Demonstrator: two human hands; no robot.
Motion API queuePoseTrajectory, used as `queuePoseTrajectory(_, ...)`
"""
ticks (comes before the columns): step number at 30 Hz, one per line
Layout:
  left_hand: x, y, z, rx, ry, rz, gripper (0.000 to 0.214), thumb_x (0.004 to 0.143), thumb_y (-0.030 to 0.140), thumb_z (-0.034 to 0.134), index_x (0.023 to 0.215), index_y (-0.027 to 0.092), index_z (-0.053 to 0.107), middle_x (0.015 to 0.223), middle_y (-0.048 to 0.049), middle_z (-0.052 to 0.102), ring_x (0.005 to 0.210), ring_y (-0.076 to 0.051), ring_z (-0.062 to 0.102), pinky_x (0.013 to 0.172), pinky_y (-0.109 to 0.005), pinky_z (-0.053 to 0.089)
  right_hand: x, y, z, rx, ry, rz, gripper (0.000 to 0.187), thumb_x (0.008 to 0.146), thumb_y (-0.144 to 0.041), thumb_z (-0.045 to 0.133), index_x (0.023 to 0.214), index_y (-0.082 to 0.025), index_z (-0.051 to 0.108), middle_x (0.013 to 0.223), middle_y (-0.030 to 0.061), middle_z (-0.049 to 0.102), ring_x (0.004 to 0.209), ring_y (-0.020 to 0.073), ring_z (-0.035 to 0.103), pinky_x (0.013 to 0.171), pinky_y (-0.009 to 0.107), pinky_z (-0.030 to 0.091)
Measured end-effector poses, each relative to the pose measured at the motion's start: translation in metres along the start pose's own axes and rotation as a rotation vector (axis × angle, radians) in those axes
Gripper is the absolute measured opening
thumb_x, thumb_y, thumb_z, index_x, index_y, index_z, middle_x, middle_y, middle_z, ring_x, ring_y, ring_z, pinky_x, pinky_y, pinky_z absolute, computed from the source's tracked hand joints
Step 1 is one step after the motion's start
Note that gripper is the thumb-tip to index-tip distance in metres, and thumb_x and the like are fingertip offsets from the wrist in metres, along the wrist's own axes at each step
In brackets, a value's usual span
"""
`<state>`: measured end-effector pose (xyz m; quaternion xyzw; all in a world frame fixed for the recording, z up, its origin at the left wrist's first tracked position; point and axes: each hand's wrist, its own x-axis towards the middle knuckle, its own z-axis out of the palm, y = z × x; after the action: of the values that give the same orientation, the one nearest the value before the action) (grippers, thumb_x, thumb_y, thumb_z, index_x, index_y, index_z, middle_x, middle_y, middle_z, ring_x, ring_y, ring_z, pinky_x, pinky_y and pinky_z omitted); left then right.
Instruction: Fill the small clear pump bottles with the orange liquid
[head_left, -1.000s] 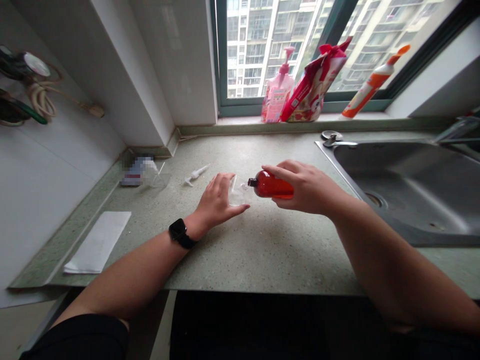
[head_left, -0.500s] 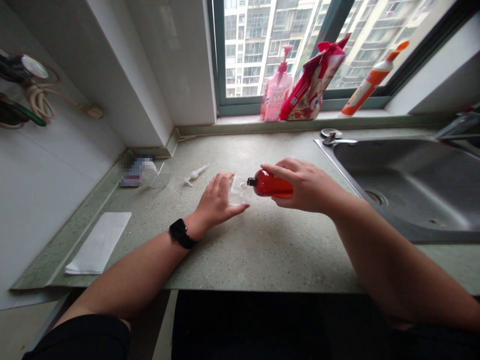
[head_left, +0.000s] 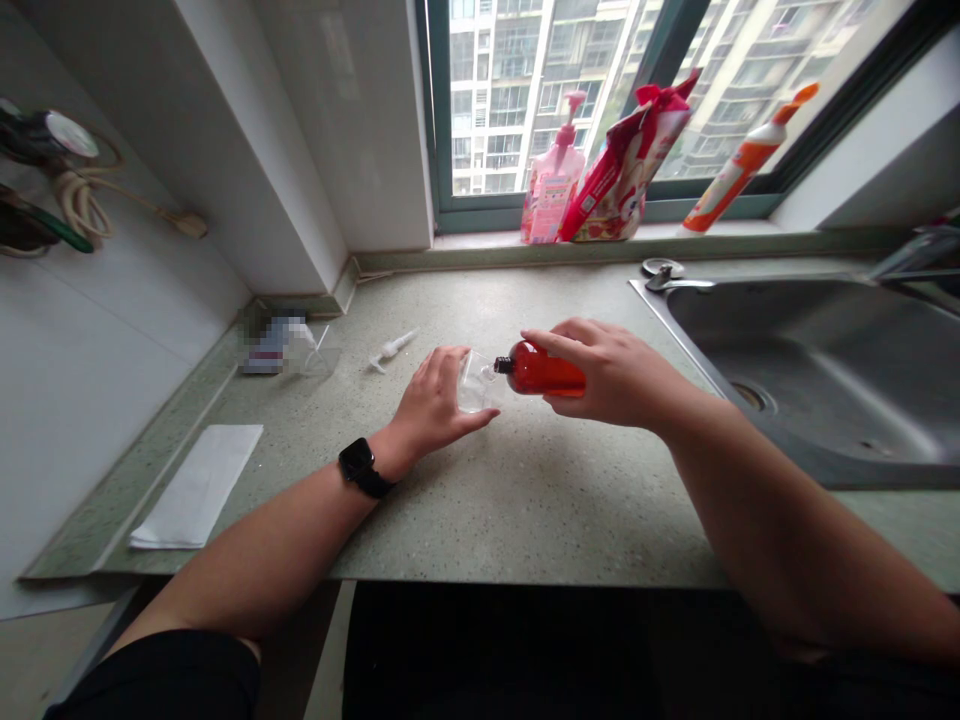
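My left hand [head_left: 439, 397] is closed around a clear cup [head_left: 474, 384] above the counter [head_left: 540, 500]. In my right hand [head_left: 611, 370] lies a red-orange bottle [head_left: 546, 369], tipped on its side with its dark, uncapped neck pointing left. The bottle's mouth is right at the cup's opening; whether they touch, I cannot tell. Clear liquid seems to show by the mouth, though it is hard to make out. Beyond my left hand, a white pump top [head_left: 394, 346] rests on the counter.
A folded white cloth or paper [head_left: 199, 485] lies at the left. Behind it is a clear container [head_left: 315, 358] near a blurred-out item. The metal sink [head_left: 817, 350] is at the right. A pink pump bottle [head_left: 553, 190], a red bag [head_left: 630, 165] and an orange-white bottle [head_left: 735, 175] line the sill.
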<state>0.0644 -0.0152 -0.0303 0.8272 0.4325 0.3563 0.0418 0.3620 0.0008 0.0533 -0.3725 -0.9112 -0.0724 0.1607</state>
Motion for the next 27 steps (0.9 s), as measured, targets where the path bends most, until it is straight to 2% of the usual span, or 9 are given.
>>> queuePoseTrajectory(11, -0.0006, 0.0012, -0.0003, -0.015, -0.001, 0.002, 0.088, 0.089, 0.063, 0.086, 0.154, 0.021, 0.043, 0.148, -0.0198, 0.060, 0.132, -0.038, 0.066, 0.110, -0.057, 0.060, -0.0004, -0.0010, 0.0012, -0.001, 0.004, 0.003, 0.075, 0.086, -0.035, 0.076, 0.158, -0.026, 0.059, 0.135, 0.0167, 0.073, 0.106, 0.0335, 0.072, 0.094, 0.050, 0.057)
queuePoseTrajectory(20, -0.0012, 0.0031, -0.0010, -0.023, -0.016, -0.014, 0.090, 0.088, 0.058, 0.088, 0.156, 0.022, 0.041, 0.149, -0.0197, 0.059, 0.132, -0.038, 0.066, 0.110, -0.057, 0.060, -0.0003, -0.0007, 0.0003, 0.006, 0.000, 0.006, 0.076, 0.086, -0.035, 0.075, 0.159, -0.030, 0.057, 0.135, 0.0147, 0.073, 0.107, 0.0333, 0.071, 0.094, 0.050, 0.057)
queuePoseTrajectory(27, -0.0012, 0.0034, -0.0001, -0.037, -0.025, -0.023, 0.094, 0.087, 0.057, 0.089, 0.159, 0.021, 0.039, 0.150, -0.0211, 0.058, 0.133, -0.038, 0.066, 0.108, -0.056, 0.061, -0.0001, -0.0016, -0.0003, 0.010, -0.009, 0.010, 0.076, 0.086, -0.035, 0.076, 0.159, -0.027, 0.058, 0.136, 0.0161, 0.073, 0.107, 0.0334, 0.071, 0.096, 0.050, 0.057)
